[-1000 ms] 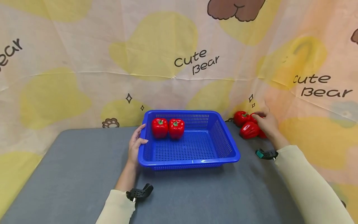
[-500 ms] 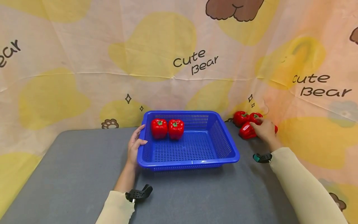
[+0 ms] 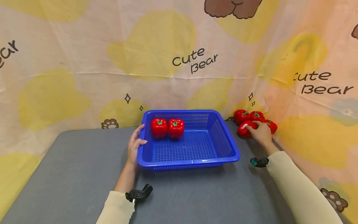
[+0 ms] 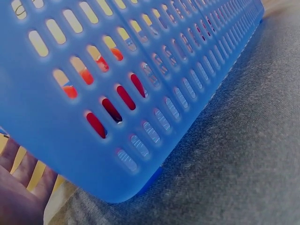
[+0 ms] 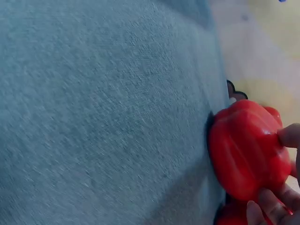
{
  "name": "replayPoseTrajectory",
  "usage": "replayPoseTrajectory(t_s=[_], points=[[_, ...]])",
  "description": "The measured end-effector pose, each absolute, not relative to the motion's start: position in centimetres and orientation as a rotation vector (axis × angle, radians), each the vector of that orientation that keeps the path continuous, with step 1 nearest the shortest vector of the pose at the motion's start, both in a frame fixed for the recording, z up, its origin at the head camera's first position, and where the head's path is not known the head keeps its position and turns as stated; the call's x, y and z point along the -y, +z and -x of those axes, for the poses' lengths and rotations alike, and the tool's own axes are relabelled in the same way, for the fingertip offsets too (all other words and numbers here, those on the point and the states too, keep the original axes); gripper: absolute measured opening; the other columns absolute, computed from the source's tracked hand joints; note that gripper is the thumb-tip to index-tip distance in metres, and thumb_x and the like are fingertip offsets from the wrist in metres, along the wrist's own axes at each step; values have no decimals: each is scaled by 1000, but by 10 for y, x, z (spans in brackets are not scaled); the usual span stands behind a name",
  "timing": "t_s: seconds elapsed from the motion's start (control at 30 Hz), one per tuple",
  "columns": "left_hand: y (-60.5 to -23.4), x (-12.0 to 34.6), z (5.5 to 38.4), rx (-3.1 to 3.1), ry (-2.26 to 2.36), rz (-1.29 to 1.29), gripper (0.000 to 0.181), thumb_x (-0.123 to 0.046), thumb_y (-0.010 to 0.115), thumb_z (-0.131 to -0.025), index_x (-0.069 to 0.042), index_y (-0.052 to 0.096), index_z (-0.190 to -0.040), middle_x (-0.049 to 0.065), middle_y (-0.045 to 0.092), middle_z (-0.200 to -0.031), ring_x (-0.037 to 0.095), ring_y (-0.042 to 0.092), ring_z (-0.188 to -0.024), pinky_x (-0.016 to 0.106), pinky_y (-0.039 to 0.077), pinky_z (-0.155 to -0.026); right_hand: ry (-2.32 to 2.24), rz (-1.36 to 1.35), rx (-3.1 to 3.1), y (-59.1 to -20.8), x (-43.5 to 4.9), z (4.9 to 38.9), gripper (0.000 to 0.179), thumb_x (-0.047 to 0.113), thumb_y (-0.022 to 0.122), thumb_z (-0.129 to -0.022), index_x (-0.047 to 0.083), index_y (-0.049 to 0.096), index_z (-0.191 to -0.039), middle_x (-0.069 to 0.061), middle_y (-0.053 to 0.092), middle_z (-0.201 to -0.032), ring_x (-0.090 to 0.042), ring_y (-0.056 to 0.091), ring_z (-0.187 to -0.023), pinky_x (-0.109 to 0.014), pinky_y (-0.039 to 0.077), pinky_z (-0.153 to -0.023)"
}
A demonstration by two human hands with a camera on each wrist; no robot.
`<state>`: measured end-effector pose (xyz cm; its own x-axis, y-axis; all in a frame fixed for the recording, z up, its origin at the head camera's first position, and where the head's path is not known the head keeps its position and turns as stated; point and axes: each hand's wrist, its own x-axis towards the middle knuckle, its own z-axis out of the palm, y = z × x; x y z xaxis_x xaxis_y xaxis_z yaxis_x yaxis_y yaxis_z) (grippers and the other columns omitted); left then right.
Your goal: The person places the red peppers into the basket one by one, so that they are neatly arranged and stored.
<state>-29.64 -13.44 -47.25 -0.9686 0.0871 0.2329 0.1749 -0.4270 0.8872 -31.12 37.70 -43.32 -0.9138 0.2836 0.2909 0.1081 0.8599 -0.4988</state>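
Observation:
My left hand (image 3: 134, 147) holds the left rim of a blue plastic basket (image 3: 193, 162), with the thumb at the edge. Two red bell peppers (image 3: 159, 128) stand side by side in the basket's back left, stems up. To the basket's right, my right hand (image 3: 262, 133) grips a red bell pepper (image 3: 244, 130) lying on its side. In the right wrist view the thumb is on one side of this bell pepper (image 5: 248, 150) and the fingers are on the other. Behind and beside it are three more red bell peppers (image 3: 241, 116), one partly covered by the hand.
A grey cloth-covered table (image 3: 84, 174) lies under everything. The patterned curtain (image 3: 156, 56) rises right behind the basket and along the right side, close to the loose peppers. Through the basket wall (image 4: 70, 154), red pepper shows in the left wrist view.
My right hand has moved left and toward me, from the back peppers onto the front left one, uncovering those behind. That pepper has shifted slightly left. The left hand and basket stay put.

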Motion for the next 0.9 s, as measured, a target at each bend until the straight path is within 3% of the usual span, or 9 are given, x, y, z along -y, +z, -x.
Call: replayPoseTrajectory(t_s=[0.23, 0.53, 0.77, 0.9], points=[[-472, 136, 297, 1646, -2580, 385, 61, 6, 33, -86, -8, 33, -145, 12, 35, -146, 35, 37, -132, 32, 47, -98, 725, 253, 2563, -444, -362, 313, 53, 32, 61, -88, 2, 53, -130, -32, 46, -130, -49, 40, -120, -64, 37, -96], [-472, 133, 296, 1619, -2592, 411, 61, 6, 33, -85, -6, 33, -145, 14, 36, -142, 33, 42, -127, 33, 48, -96, 872, 196, 2426, -451, -349, 312, 51, 21, 72, -82, 0, 52, -124, -29, 40, -136, -45, 37, -126, -63, 36, -101], [-472, 132, 296, 1632, -2579, 401, 61, 6, 33, -85, -7, 33, -145, 14, 36, -144, 33, 41, -128, 33, 47, -98, 893, 214, 2462, -449, -348, 309, 84, 25, 76, -78, 3, 31, -145, -30, 42, -137, -45, 37, -126, -61, 32, -103], [-473, 133, 296, 1625, -2584, 385, 61, 7, 32, -86, -6, 33, -145, 13, 36, -144, 33, 41, -128, 32, 47, -97, 920, 225, 2502, -452, -350, 307, 89, 30, 73, -81, 7, 22, -151, -30, 40, -142, -47, 39, -127, -62, 31, -104]])
